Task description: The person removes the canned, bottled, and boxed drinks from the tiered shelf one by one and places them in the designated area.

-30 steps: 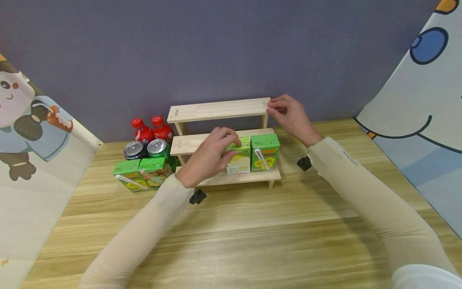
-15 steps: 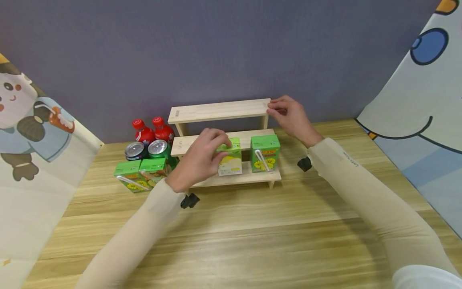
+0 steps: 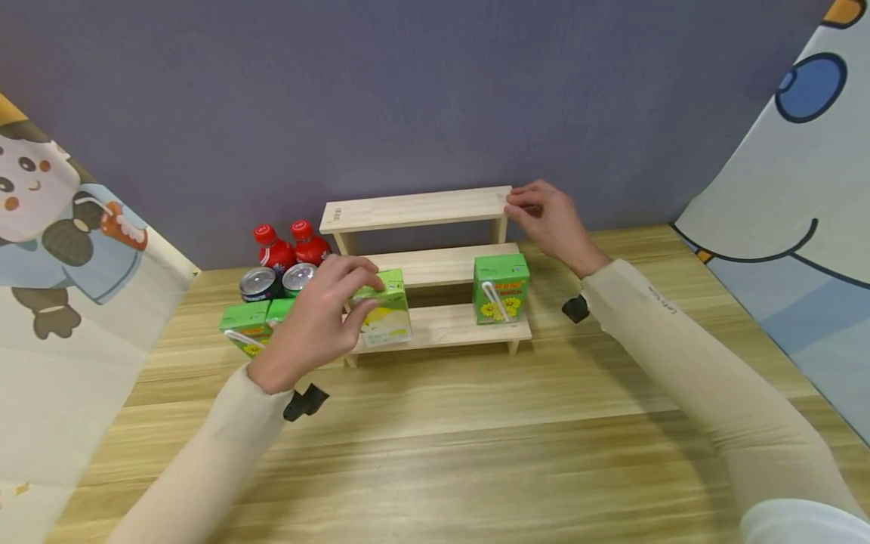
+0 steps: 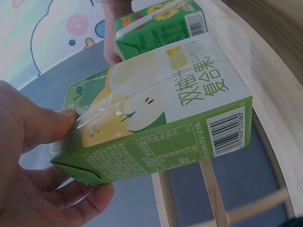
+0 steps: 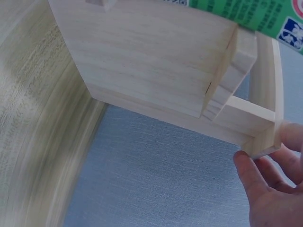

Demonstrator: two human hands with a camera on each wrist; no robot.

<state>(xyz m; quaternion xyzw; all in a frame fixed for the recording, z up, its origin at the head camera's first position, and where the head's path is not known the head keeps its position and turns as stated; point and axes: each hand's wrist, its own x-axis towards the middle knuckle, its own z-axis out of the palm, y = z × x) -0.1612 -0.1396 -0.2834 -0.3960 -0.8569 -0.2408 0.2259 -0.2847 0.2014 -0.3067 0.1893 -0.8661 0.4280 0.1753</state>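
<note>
My left hand (image 3: 319, 321) pinches the top of a yellow-and-green juice carton (image 3: 387, 323) at the left of the lowest tier of a wooden three-step rack (image 3: 418, 211). In the left wrist view, thumb and fingers grip that carton (image 4: 156, 109) at its top end; the straight-on contact with the tier cannot be told. My right hand (image 3: 549, 227) holds the right end of the rack's top board, its thumb and fingers on either side of the board end (image 5: 262, 139) in the right wrist view. A green drink carton (image 3: 501, 291) with a straw stands at the lowest tier's right end.
Left of the rack stand two red-capped bottles (image 3: 311, 248), two cans (image 3: 258, 283) and green cartons (image 3: 245, 321), partly hidden by my left hand. A grey wall panel (image 3: 435, 98) rises right behind the rack. The wooden table (image 3: 476, 438) extends in front.
My left hand has slid leftward with the yellow-and-green carton, away from the green carton, widening the gap between them. The right hand stays at the top board's end.
</note>
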